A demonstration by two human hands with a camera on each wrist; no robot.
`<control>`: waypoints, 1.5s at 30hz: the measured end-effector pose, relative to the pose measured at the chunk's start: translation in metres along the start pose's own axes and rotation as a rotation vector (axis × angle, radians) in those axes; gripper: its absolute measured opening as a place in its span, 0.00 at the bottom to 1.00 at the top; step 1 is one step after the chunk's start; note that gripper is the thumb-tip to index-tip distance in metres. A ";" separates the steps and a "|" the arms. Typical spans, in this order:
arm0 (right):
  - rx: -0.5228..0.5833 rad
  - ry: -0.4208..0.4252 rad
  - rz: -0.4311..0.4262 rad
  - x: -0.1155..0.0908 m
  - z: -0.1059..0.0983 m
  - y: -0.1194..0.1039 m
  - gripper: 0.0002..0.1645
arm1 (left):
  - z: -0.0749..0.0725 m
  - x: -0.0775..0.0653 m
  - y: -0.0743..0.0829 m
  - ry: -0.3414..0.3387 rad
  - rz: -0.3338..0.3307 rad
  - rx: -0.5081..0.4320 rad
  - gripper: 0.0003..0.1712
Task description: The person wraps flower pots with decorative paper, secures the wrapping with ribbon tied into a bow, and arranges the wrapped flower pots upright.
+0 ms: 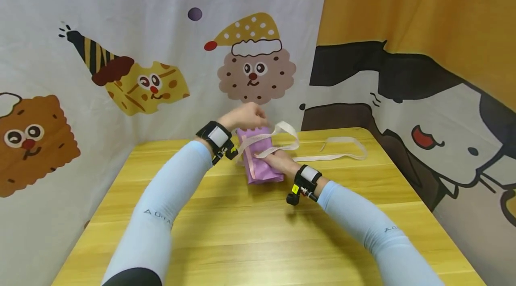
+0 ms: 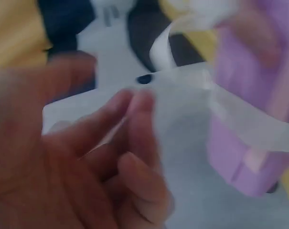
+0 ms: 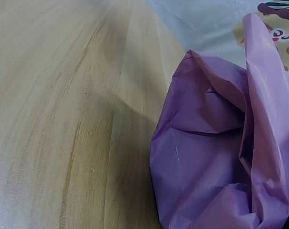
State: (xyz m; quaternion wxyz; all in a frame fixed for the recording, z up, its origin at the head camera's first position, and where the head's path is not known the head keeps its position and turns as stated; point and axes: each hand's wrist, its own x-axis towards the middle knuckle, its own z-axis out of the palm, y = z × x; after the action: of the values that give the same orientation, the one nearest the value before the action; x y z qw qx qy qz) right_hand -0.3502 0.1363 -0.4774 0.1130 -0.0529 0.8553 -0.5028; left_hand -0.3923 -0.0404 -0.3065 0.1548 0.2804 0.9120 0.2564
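Note:
A purple paper-wrapped package (image 1: 263,172) is held up above the table, with a pale pink strip (image 1: 250,166) along it. White ribbon (image 1: 287,126) runs across the package and loops off its right side. My right hand (image 1: 281,162) grips the package from the right, its thumb beside the ribbon. Over the package's upper end is my left hand (image 1: 247,116). In the left wrist view its fingers (image 2: 142,114) are loosely bent, the thumb apart and nothing held between them. Folded, crumpled paper on the package (image 3: 206,152) fills the right wrist view's right side.
The ribbon's long tail (image 1: 346,157) lies curved on the wooden table (image 1: 258,241), right of the package. A printed cartoon curtain (image 1: 161,17) hangs behind the table and along its sides. Each wrist wears a strapped camera.

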 end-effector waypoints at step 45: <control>0.032 -0.070 0.034 -0.003 0.001 -0.006 0.48 | 0.053 0.001 -0.035 0.215 0.052 0.217 0.25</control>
State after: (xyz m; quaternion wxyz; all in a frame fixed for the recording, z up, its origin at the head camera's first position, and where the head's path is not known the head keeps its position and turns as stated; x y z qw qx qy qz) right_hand -0.3474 0.1331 -0.4728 0.1521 -0.0542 0.8435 -0.5123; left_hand -0.3854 -0.0447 -0.3690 0.0183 0.2896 0.9381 0.1891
